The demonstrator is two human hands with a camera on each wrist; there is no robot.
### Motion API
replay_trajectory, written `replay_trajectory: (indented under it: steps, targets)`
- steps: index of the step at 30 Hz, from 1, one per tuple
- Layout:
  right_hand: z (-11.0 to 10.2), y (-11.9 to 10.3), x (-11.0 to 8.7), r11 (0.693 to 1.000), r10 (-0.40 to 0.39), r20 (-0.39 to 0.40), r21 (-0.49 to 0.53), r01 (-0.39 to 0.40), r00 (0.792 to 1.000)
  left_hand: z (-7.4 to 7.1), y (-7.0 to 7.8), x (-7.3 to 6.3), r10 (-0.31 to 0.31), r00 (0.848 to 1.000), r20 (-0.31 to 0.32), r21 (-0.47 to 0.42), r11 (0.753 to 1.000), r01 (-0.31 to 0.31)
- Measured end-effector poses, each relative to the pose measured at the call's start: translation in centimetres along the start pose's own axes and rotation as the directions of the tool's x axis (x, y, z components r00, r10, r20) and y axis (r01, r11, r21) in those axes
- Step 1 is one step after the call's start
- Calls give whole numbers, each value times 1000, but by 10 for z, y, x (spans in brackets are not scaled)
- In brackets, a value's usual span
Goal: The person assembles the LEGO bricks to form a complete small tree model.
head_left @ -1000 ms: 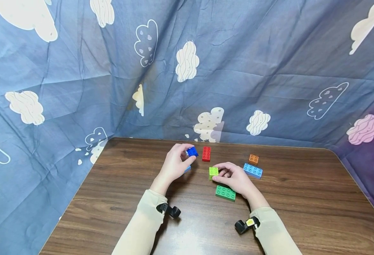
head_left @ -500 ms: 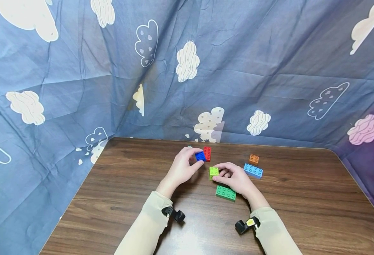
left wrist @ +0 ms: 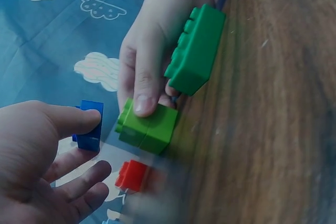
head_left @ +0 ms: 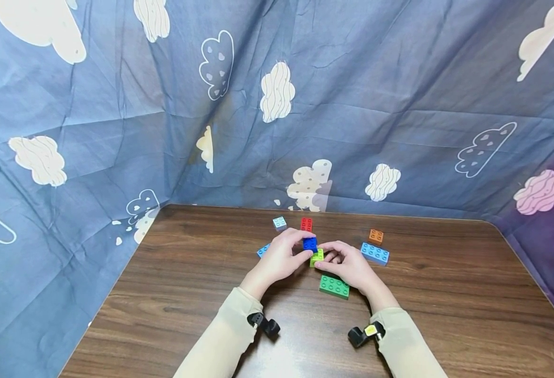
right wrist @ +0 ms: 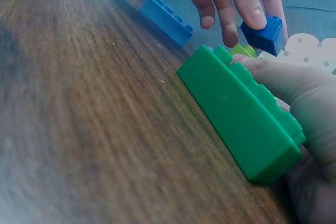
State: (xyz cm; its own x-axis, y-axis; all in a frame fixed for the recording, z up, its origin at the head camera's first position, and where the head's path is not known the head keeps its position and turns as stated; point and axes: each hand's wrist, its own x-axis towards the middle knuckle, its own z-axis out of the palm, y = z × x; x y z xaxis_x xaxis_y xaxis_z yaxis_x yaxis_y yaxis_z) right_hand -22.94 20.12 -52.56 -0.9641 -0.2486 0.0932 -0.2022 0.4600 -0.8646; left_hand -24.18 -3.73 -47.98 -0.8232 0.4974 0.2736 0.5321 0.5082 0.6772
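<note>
My left hand (head_left: 279, 258) pinches a small dark blue toy brick (head_left: 310, 244) between thumb and fingers. In the left wrist view a gap shows between this brick (left wrist: 90, 125) and the lime-green brick (left wrist: 149, 127), which has a seam across its side. On the table, my right hand (head_left: 351, 266) grips the lime-green brick (head_left: 317, 258) by its sides. Seen from the head, the dark blue brick overlaps the far edge of the lime one. A long green brick (head_left: 334, 286) lies just in front of the right hand, studs up.
Behind the left hand lie a red brick (head_left: 307, 224) and a pale blue brick (head_left: 279, 223). A blue brick (head_left: 264, 250) is partly hidden by that hand. To the right are an orange brick (head_left: 376, 236) and a light blue brick (head_left: 375, 253). A cloud-patterned cloth (head_left: 239, 147) hangs behind the wooden table (head_left: 447, 294).
My left hand has carried the dark blue brick right and nearer, from beside the pale blue brick to the lime-green one. The right hand has kept its grip in place.
</note>
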Motion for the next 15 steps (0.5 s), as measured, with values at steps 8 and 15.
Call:
replay_trajectory:
  steps: [8, 15]
  targets:
    - [-1, 2, -2, 1000, -6, -20, -6, 6, 1000, 11, 4, 0, 12, 999, 34, 43, 999, -14]
    - [-1, 3, -1, 1000, -20, -11, -2, 20, 1000, 14, 4, 0, 16, 999, 34, 70, 997, -19]
